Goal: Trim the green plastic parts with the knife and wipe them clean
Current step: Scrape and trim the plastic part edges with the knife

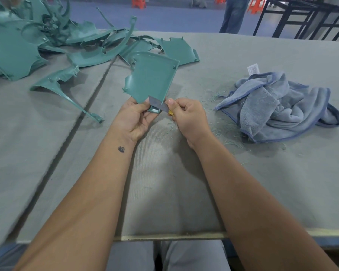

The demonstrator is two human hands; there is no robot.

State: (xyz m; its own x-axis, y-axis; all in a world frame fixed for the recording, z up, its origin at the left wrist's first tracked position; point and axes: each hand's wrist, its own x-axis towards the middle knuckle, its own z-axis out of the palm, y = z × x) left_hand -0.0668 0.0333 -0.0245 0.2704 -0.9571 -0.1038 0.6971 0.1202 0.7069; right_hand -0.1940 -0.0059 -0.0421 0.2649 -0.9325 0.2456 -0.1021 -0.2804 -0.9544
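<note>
My left hand (134,118) grips the near corner of a flat green plastic panel (151,77) and holds it tilted up over the table. In my right hand (186,116) is a knife with a yellow handle; its grey blade (158,104) lies against the panel's near right edge. A crumpled blue-grey cloth (278,106) lies on the table to the right of my hands. Thin green shavings (219,132) are scattered between my right hand and the cloth.
A heap of green plastic parts (47,40) fills the far left of the grey felt-covered table (243,173). One curved green part (61,89) lies alone left of my hands. A dark seam (70,133) runs diagonally across the table. Beyond it stand a person, orange stools and black frames.
</note>
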